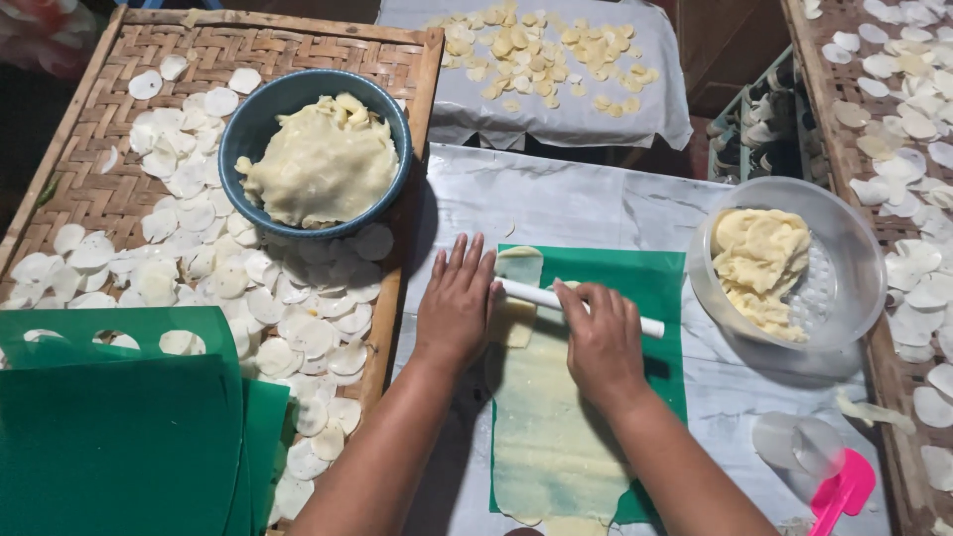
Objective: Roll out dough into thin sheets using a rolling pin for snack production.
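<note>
A long strip of pale yellow dough (551, 437) lies flattened on a green plastic sheet (650, 283) in front of me. Across its far end rests a thin white rolling pin (650, 325). My left hand (457, 303) lies flat, fingers stretched, on the pin's left end. My right hand (599, 337) presses palm down on the pin's middle. Neither hand is closed around it.
A blue bowl of dough (316, 154) sits on a woven bamboo tray (99, 194) covered with several thin white dough rounds. A clear plastic bowl of dough (844, 258) stands at right. Green sheets (119, 437) lie at lower left, a pink scraper (844, 491) at lower right, more trays behind.
</note>
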